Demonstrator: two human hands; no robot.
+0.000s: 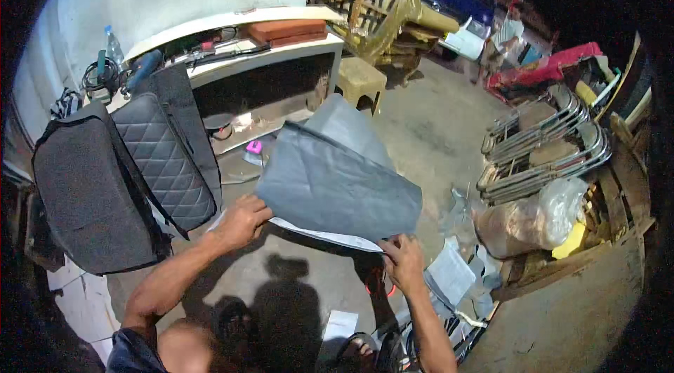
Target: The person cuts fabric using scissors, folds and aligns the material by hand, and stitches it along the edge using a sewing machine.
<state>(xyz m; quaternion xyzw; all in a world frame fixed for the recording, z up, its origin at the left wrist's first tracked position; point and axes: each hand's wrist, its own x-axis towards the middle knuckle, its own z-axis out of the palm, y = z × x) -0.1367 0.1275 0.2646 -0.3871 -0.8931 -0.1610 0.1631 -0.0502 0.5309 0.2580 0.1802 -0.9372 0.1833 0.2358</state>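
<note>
A large grey fabric sheet (337, 190) with a pale underside hangs stretched between my two hands over the floor. My left hand (242, 222) grips its lower left corner with bent fingers. My right hand (401, 257) pinches the lower right corner. Behind it another lighter grey piece (347, 124) shows. To the left lean a dark padded seat piece (95, 197) and a diamond-quilted black panel (161, 155). A small pink object (254, 145) sits behind the sheet's left edge. A red-handled item (380, 289) lies partly hidden near my right hand.
A cluttered white bench (232, 61) stands against the wall, beside a plastic stool (358, 78) and stacked chairs (361, 8). Right are metal folding frames (533, 155), a clear bag (519, 222), wooden boards (562, 306) and fabric scraps (449, 275). A person (505, 36) is in the background near a blue vehicle (456, 1).
</note>
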